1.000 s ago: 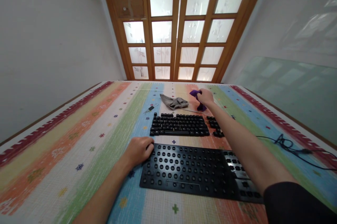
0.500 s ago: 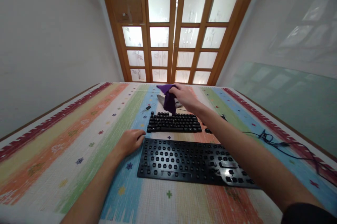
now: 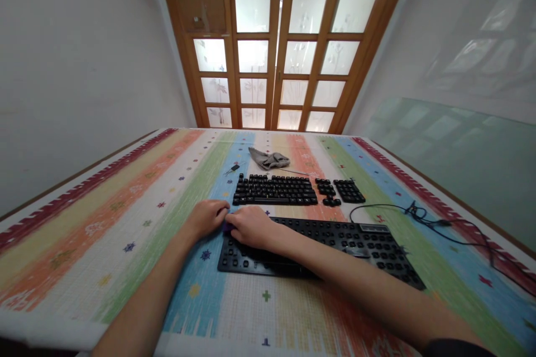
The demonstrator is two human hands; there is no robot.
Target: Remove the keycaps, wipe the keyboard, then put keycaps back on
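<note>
The keyboard base is glossy plastic, the purple wad probably cloth.

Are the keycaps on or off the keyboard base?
Off: the keycaps lie in rows on the tablecloth, beyond the keyboard base, whose visible sockets are bare.

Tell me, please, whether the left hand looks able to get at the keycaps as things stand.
Probably yes: the left hand lies just beside the left end of the keycaps, and the right hand is not in between.

A person's bare right forearm angles leftward from a dark sleeve, the right hand knuckles up with fingers bent, just beside the curled left hand; the left forearm slants in from lower left.
</note>
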